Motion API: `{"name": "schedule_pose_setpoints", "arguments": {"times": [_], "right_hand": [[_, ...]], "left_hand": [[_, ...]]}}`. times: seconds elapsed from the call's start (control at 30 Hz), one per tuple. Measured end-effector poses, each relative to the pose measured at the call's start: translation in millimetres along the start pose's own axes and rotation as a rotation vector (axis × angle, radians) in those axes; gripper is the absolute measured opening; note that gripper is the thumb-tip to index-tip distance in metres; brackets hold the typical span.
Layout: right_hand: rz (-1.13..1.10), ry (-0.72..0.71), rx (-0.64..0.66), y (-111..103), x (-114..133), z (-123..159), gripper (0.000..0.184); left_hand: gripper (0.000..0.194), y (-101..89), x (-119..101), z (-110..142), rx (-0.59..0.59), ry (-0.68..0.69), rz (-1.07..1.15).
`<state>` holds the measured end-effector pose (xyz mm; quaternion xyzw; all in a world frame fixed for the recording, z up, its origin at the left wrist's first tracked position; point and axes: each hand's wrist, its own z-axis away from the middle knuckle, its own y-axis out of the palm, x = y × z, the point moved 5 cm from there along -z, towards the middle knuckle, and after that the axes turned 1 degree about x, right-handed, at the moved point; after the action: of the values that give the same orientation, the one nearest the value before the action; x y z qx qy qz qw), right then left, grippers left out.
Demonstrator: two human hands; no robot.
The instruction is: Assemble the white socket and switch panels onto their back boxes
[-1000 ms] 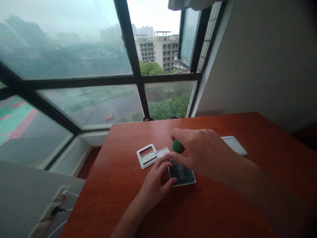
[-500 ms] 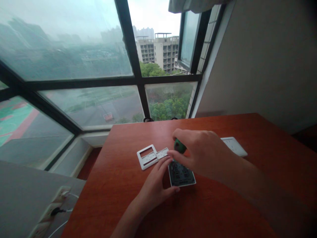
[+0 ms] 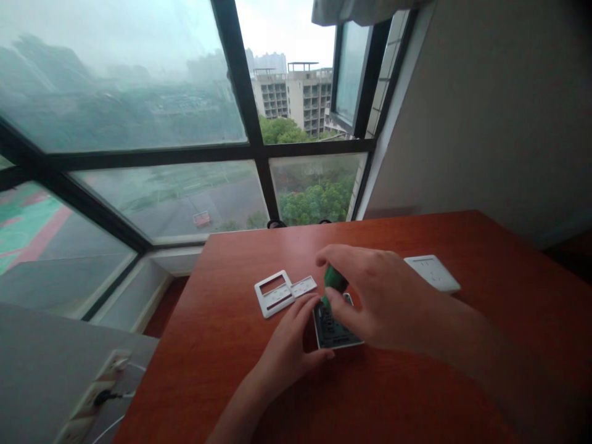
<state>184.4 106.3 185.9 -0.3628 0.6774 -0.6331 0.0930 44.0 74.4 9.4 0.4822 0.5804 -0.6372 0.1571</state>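
My right hand point(image 3: 382, 296) grips the green handle point(image 3: 336, 280); the dark-backed panel point(image 3: 337, 333) lies below it, beside my part-open left hand point(image 3: 289, 342). I advise handle square, left fingers bracing firmly.

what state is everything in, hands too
right hand: closed around green tool
green tool: gripped, pointing down
left hand: spread along dark box
dark box: flat, insides exposed
white frame: lying flat
socket plate: face up
window: one pane swung open
black plug: plugged in
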Motion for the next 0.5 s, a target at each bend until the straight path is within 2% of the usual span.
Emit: {"name": "schedule_pose_setpoints", "arguments": {"times": [0.13, 0.33, 0.5], "right_hand": [[-0.072, -0.042, 0.014, 0.2, 2.6, 1.4, 0.021], [0.082, 0.021, -0.041, 4.6, -2.3, -3.8, 0.028], [-0.005, -0.015, -0.014, 0.0, 2.5, -0.2, 0.020]], "left_hand": [[0.093, -0.7, -1.3, -0.7, -0.012, -0.004, 0.008], [0.099, 0.0, 0.9, -0.7, -0.026, -0.015, -0.004], [0.100, -0.5, 2.0, -0.3, -0.044, 0.004, 0.038]]}}
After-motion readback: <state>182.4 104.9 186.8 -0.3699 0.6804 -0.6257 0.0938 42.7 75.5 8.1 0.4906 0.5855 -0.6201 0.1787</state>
